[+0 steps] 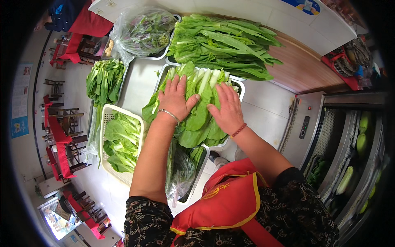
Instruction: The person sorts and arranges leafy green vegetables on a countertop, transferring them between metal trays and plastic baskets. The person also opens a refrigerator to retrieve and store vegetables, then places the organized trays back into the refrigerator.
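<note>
Both of my hands lie palm down on pale-stemmed leafy greens (200, 120) heaped in a white-rimmed metal tray (243, 92). My left hand (176, 100), with a silver bangle at its wrist, rests on the left side of the heap, thumb out to the side. To its right, my right hand (229, 108), wearing a red bead bracelet, touches the leaves near the tray's right rim. Neither hand is closed around anything. White stem ends point away from me, and leaf tips hang toward me. The palms hide some of the leaves beneath.
Long-leaf lettuce (222, 46) fills a tray behind. Bagged greens (148, 31) are at back left, bundled greens (105, 81) at left. A cream plastic basket (105, 154) holds more leaves. Bagged vegetables (182, 169) sit nearest me. A refrigerated display cabinet (304, 123) stands right; dining tables (58, 129) are left.
</note>
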The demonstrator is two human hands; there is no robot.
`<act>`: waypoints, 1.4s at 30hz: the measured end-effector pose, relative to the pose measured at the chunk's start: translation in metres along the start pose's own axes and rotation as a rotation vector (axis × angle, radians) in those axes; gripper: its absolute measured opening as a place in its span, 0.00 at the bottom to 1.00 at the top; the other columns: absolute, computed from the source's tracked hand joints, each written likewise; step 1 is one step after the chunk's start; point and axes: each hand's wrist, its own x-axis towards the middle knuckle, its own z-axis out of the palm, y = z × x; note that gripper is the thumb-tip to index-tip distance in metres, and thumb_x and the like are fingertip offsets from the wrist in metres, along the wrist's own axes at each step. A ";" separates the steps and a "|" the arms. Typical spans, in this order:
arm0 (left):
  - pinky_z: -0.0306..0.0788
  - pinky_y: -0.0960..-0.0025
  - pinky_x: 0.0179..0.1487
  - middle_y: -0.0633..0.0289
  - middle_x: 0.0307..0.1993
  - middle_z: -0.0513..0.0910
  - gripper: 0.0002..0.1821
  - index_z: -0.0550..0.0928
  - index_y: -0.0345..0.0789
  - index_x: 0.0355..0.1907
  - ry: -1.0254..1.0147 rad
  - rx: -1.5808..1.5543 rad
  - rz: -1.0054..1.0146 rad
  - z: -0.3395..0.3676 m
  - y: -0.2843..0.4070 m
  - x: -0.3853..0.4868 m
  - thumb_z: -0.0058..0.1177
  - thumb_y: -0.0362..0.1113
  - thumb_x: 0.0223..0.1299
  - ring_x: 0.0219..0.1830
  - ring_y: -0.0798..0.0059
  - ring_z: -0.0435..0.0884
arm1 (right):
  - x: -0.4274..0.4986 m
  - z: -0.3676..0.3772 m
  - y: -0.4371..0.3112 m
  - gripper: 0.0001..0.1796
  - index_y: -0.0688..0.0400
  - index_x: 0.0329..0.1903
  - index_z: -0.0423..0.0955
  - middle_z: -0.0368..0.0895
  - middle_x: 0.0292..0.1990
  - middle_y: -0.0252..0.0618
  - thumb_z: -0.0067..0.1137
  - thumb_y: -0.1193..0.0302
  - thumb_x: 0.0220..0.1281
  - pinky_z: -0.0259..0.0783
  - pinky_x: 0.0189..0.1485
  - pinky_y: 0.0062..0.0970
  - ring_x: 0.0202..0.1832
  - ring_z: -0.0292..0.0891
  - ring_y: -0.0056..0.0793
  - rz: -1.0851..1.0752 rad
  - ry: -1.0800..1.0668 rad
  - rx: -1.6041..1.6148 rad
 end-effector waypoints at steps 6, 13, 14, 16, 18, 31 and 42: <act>0.48 0.37 0.73 0.55 0.76 0.54 0.43 0.52 0.43 0.77 -0.047 0.061 -0.116 0.034 0.010 0.002 0.45 0.62 0.66 0.76 0.52 0.51 | 0.008 0.026 0.001 0.36 0.55 0.69 0.65 0.60 0.69 0.48 0.60 0.54 0.61 0.48 0.74 0.48 0.72 0.51 0.53 0.003 -0.084 -0.150; 0.49 0.37 0.72 0.54 0.76 0.54 0.46 0.52 0.42 0.76 0.043 -0.073 -0.094 0.037 0.002 -0.001 0.51 0.61 0.62 0.76 0.52 0.52 | 0.010 0.013 -0.003 0.36 0.56 0.69 0.65 0.59 0.70 0.49 0.60 0.54 0.61 0.49 0.74 0.48 0.72 0.51 0.53 -0.028 -0.095 -0.125; 0.49 0.36 0.72 0.54 0.76 0.54 0.47 0.52 0.42 0.76 0.039 -0.109 -0.084 0.033 -0.002 -0.002 0.53 0.61 0.60 0.76 0.52 0.52 | 0.011 0.009 -0.004 0.36 0.56 0.69 0.64 0.59 0.70 0.51 0.60 0.55 0.61 0.50 0.74 0.48 0.72 0.52 0.54 -0.032 -0.101 -0.115; 0.53 0.41 0.71 0.50 0.73 0.58 0.47 0.56 0.40 0.75 0.110 -0.118 -0.061 0.022 -0.010 -0.003 0.55 0.60 0.58 0.74 0.51 0.57 | 0.010 0.000 -0.007 0.35 0.57 0.68 0.65 0.59 0.70 0.53 0.60 0.56 0.61 0.51 0.74 0.48 0.72 0.52 0.54 -0.080 -0.086 -0.082; 0.57 0.47 0.70 0.47 0.70 0.65 0.46 0.60 0.38 0.73 0.158 -0.194 -0.005 0.014 -0.014 0.001 0.58 0.57 0.56 0.71 0.50 0.62 | 0.006 -0.011 -0.004 0.35 0.58 0.67 0.66 0.60 0.69 0.54 0.60 0.56 0.60 0.51 0.74 0.48 0.71 0.53 0.54 -0.076 -0.062 -0.108; 0.55 0.64 0.73 0.53 0.71 0.66 0.28 0.64 0.31 0.71 0.452 -0.656 -0.062 -0.018 -0.044 -0.051 0.43 0.40 0.73 0.71 0.63 0.64 | -0.185 -0.065 0.194 0.11 0.59 0.43 0.77 0.78 0.43 0.50 0.52 0.68 0.63 0.72 0.53 0.41 0.48 0.74 0.50 0.643 0.350 0.297; 0.57 0.63 0.71 0.51 0.67 0.70 0.24 0.67 0.26 0.67 0.580 -0.580 0.112 -0.017 0.050 -0.113 0.42 0.34 0.73 0.69 0.62 0.66 | -0.463 -0.149 0.423 0.21 0.56 0.54 0.71 0.78 0.44 0.47 0.54 0.56 0.66 0.77 0.43 0.46 0.42 0.77 0.43 1.632 1.445 1.259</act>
